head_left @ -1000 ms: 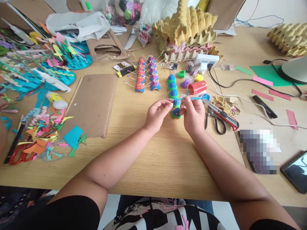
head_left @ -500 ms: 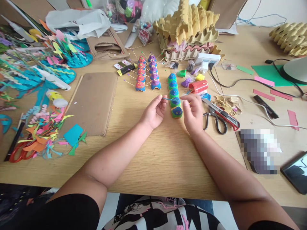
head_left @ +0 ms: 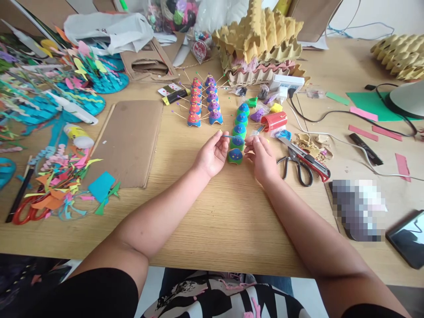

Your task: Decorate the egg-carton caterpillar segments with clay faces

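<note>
A caterpillar of blue-and-green painted egg-carton cups (head_left: 239, 130) lies in a curved row on the wooden table (head_left: 212, 221). Its front cup, with a purple face (head_left: 235, 155), sits between my two hands. My left hand (head_left: 212, 153) pinches a thin blue stick (head_left: 229, 137) that points at the caterpillar's second cup. My right hand (head_left: 261, 154) touches the caterpillar's right side with its fingertips, thumb and fingers pinched close; I cannot make out anything in it.
Two more rows of red and purple cups with toothpicks (head_left: 202, 102) stand behind. Scissors (head_left: 300, 163) and a red cutter (head_left: 311, 160) lie right of my right hand. A cardboard sheet (head_left: 129, 141), paper scraps (head_left: 62, 181), egg cartons (head_left: 258, 44), cables and a phone (head_left: 407, 238) surround the spot.
My hands came apart and the left kept the blue stick. The caterpillar's front end has shifted left, bending the row, and my right hand now rests against it.
</note>
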Motion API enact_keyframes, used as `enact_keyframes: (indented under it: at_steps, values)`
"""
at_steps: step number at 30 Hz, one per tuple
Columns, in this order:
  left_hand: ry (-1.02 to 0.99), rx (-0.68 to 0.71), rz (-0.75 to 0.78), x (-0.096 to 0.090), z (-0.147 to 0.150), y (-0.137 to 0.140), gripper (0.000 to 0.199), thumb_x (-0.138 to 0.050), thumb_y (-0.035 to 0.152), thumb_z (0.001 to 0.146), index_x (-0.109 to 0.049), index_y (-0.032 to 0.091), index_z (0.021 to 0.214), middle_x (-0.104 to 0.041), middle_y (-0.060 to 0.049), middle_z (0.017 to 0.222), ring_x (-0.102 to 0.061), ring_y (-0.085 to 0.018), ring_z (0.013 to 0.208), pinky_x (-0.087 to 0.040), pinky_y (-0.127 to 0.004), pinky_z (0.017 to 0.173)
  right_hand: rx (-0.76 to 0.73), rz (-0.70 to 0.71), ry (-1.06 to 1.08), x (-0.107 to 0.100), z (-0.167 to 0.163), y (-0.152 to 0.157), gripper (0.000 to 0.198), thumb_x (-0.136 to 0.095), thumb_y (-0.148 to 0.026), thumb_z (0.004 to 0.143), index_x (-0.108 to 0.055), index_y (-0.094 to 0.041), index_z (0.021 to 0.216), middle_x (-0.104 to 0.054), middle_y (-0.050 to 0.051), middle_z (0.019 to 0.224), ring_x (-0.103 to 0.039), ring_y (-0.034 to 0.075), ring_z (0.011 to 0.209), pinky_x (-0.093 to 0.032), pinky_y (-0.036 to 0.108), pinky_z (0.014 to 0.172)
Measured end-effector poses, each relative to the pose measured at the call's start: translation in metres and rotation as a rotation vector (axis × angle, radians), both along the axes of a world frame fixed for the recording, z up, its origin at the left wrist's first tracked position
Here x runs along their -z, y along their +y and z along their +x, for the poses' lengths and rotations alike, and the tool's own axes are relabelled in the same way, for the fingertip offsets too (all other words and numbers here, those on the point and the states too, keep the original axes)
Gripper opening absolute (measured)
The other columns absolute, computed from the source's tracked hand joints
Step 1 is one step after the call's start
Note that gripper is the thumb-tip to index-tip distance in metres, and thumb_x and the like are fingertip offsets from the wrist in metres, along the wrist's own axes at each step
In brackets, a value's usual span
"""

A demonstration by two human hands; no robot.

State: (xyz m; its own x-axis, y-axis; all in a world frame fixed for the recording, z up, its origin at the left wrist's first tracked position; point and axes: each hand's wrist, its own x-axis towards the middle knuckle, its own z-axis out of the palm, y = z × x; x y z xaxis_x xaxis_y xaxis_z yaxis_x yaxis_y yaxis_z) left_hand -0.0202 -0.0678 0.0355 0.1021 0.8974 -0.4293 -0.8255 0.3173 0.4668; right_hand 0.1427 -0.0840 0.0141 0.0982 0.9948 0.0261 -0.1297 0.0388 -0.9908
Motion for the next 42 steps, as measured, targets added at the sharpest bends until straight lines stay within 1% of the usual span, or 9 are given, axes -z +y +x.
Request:
enact_keyframes:
  at_steps: [5,7,12,17,20,25,34,38,42]
  values:
    - [0.001,-0.006,-0.015,0.001,0.000,0.000,0.027,-0.068,0.016,0.107,-0.073,0.016,0.080,-0.080,0.003,0.080,-0.074,-0.001,0.065,-0.059,-0.007,0.063,0.326,0.315,-0.523,-0.018,0.041,0.012,0.017,-0.066,-0.043,0.099,-0.069,-0.028,0.108,-0.069,0.007,0.114,-0.068,0.023,0.107,-0.060,0.042,0.093]
    - [-0.002,-0.007,-0.026,0.001,0.001,0.000,0.028,-0.067,0.015,0.107,-0.073,0.016,0.080,-0.080,0.003,0.080,-0.073,-0.001,0.065,-0.059,-0.007,0.063,0.378,0.393,-0.843,-0.028,0.065,0.021,0.022,-0.067,-0.033,0.097,-0.072,-0.028,0.118,-0.066,0.013,0.132,-0.064,0.031,0.129,-0.056,0.057,0.110]
    - [-0.024,0.010,-0.016,0.001,0.002,-0.001,0.035,-0.059,0.014,0.111,-0.072,0.016,0.079,-0.079,0.002,0.078,-0.073,-0.001,0.065,-0.057,-0.007,0.064,0.126,0.359,-1.307,-0.040,0.095,0.057,0.036,-0.074,-0.025,0.092,-0.074,-0.029,0.128,-0.056,0.015,0.159,-0.046,0.047,0.154,-0.038,0.078,0.124]
    - [-0.038,0.015,0.004,0.002,0.003,-0.001,0.034,-0.058,0.013,0.111,-0.073,0.013,0.081,-0.079,0.001,0.078,-0.073,-0.001,0.064,-0.057,-0.007,0.063,-0.244,0.228,-1.743,-0.047,0.082,0.095,0.041,-0.064,-0.026,0.098,-0.070,-0.025,0.138,-0.044,0.016,0.176,-0.038,0.050,0.162,-0.044,0.071,0.120]
    - [-0.038,0.025,0.003,0.001,0.003,-0.002,0.034,-0.058,0.013,0.111,-0.073,0.013,0.081,-0.078,0.002,0.075,-0.072,-0.001,0.061,-0.057,-0.008,0.062,-0.311,0.190,-1.911,-0.047,0.070,0.108,0.042,-0.059,-0.026,0.100,-0.070,-0.022,0.141,-0.050,0.019,0.170,-0.046,0.048,0.156,-0.047,0.067,0.115]
    - [-0.043,0.024,-0.009,0.000,0.004,-0.002,0.034,-0.059,0.012,0.111,-0.073,0.013,0.080,-0.078,0.001,0.075,-0.072,-0.002,0.061,-0.057,-0.009,0.061,-0.288,0.227,-1.963,-0.037,0.062,0.119,0.037,-0.051,-0.028,0.105,-0.076,-0.020,0.130,-0.067,0.019,0.147,-0.057,0.044,0.142,-0.046,0.067,0.110]
    - [-0.037,0.040,-0.018,0.000,0.003,-0.003,0.033,-0.059,0.014,0.111,-0.074,0.013,0.081,-0.077,0.001,0.075,-0.072,-0.002,0.063,-0.057,-0.009,0.064,-0.218,0.298,-1.880,-0.032,0.065,0.114,0.033,-0.048,-0.022,0.105,-0.080,-0.020,0.116,-0.074,0.017,0.133,-0.060,0.042,0.137,-0.043,0.067,0.112]
    - [-0.031,0.036,-0.021,-0.002,0.003,-0.003,0.034,-0.059,0.013,0.111,-0.073,0.014,0.080,-0.078,0.001,0.075,-0.073,-0.002,0.062,-0.057,-0.009,0.063,-0.195,0.273,-1.781,-0.038,0.071,0.111,0.031,-0.050,-0.022,0.104,-0.080,-0.022,0.110,-0.079,0.015,0.126,-0.066,0.039,0.130,-0.046,0.062,0.112]
    - [-0.037,0.030,-0.022,-0.003,0.003,-0.003,0.034,-0.058,0.012,0.111,-0.072,0.013,0.080,-0.079,0.001,0.076,-0.072,-0.002,0.060,-0.058,-0.010,0.061,-0.041,0.222,-1.574,-0.044,0.085,0.113,0.029,-0.056,-0.022,0.099,-0.081,-0.022,0.112,-0.081,0.015,0.129,-0.070,0.038,0.129,-0.053,0.058,0.111]
